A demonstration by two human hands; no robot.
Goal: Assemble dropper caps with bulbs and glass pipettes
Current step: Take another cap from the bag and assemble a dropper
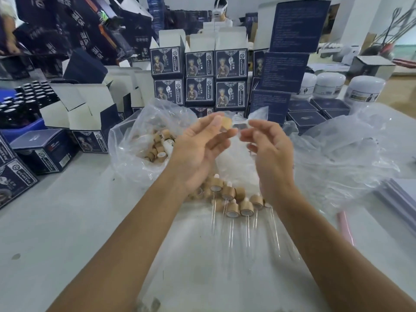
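Note:
My left hand (198,149) is raised over the table and pinches a tan wooden dropper cap (225,124) between thumb and fingers. My right hand (267,149) is raised beside it, fingertips pinching a small clear bulb (241,128) right at the cap. The two pieces meet between my hands and are blurred. Below my hands, several assembled caps with white bulbs and glass pipettes (234,199) lie on a clear plastic sheet. A plastic bag (126,140) on the left holds several loose wooden caps (157,147).
Stacked dark blue printed boxes (199,77) stand behind the bags. Open white-lined cartons (78,104) and a blue tray of dark bottles (24,97) sit at the left. White jars (328,85) stand at the right. A crumpled plastic bag (351,158) lies at right. A person sits far behind.

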